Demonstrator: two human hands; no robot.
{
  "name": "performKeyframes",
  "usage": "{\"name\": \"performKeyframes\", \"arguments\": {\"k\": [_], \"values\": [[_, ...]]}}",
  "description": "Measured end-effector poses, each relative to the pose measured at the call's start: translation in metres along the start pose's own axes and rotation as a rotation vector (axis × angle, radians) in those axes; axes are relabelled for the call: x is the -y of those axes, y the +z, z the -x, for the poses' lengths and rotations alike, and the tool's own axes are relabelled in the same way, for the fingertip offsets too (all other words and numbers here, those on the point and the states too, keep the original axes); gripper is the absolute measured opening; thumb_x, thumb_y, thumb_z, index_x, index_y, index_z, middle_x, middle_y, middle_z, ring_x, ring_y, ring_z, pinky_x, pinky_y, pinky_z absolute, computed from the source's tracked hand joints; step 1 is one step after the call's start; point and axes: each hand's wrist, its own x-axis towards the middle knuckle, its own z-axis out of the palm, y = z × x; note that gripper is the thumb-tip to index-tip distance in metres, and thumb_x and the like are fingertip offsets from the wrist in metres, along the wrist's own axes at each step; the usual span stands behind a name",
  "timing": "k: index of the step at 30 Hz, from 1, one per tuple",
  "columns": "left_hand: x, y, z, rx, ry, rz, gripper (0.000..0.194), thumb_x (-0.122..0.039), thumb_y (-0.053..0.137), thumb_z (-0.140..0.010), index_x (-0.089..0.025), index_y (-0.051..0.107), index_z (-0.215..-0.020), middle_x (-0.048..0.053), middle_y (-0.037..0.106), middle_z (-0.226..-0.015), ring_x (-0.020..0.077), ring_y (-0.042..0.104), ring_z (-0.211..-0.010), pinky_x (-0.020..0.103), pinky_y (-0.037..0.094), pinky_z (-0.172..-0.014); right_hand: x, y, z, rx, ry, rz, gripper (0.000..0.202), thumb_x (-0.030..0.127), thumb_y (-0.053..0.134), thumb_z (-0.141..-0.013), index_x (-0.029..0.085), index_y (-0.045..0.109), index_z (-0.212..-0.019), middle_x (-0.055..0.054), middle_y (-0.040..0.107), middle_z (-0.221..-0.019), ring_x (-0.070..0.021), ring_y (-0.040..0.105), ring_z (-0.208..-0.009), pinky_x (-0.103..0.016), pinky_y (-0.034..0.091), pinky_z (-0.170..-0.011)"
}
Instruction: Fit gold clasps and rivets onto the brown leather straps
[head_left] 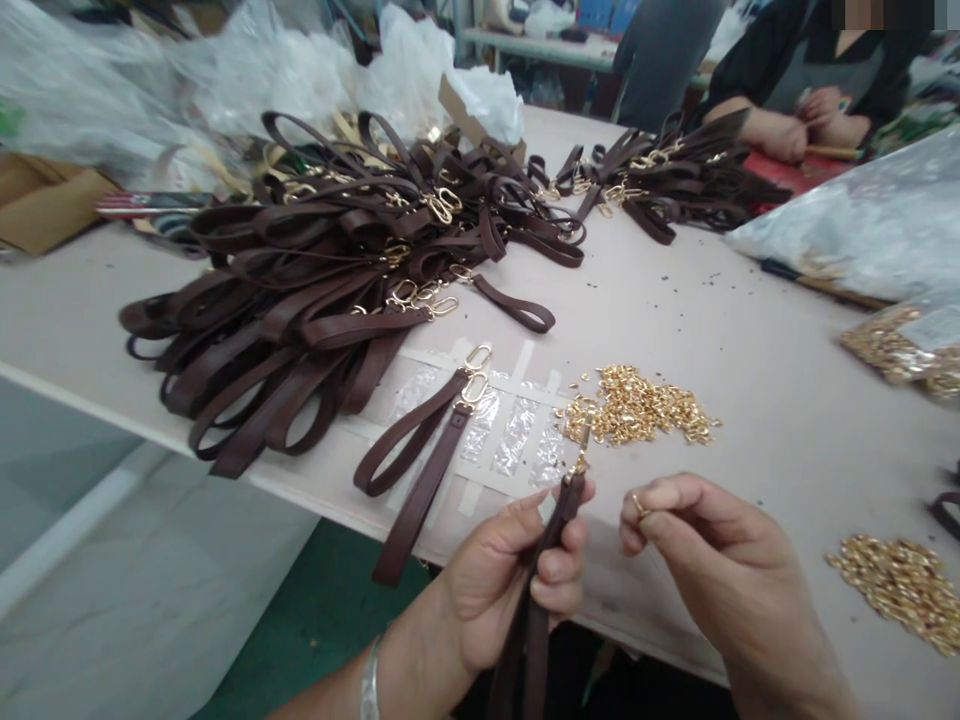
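My left hand [517, 570] is wrapped round a dark brown leather strap [538, 610], whose gold metal end points up and away from me. To its right, my right hand [712, 560] pinches a small gold piece [639, 506] between thumb and fingertips, apart from the strap. Just beyond both hands lies a pile of small gold pieces [637, 405]. Two brown straps with gold clasps [431, 480] hang over the near table edge, left of my left hand. Clear plastic strips [517, 435] are taped to the table beside them.
A large heap of brown straps [300, 310] covers the table's left side, with plastic bags [277, 80] behind. Another strap pile [675, 180] lies farther back. More gold pieces [900, 590] and bags [870, 210] are at right. Across the table sits a person [810, 90].
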Motion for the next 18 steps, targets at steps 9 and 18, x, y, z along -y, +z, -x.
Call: {"name": "performKeyframes", "arguments": {"k": [9, 18], "values": [[0.005, -0.002, -0.004, -0.006, -0.053, -0.091, 0.024, -0.016, 0.083, -0.075, -0.006, 0.068, -0.092, 0.003, 0.065, -0.069, 0.0022, 0.055, -0.048, 0.01, 0.036, -0.042, 0.006, 0.017, 0.003, 0.127, 0.117, -0.104, 0.008, 0.028, 0.073, -0.086, 0.022, 0.073, -0.08, 0.0, 0.07, -0.075, -0.0135, 0.063, -0.07, -0.025, 0.053, -0.067], [0.006, 0.005, -0.005, -0.065, -0.048, -0.222, 0.02, -0.016, 0.085, -0.072, -0.007, 0.072, -0.085, 0.003, 0.064, -0.065, 0.0014, 0.051, -0.044, 0.009, 0.035, -0.039, 0.014, 0.016, 0.009, 0.213, 0.133, -0.109, 0.011, 0.029, 0.068, -0.09, 0.022, 0.07, -0.082, -0.002, 0.073, -0.083, -0.0166, 0.067, -0.081, -0.028, 0.054, -0.073]]}}
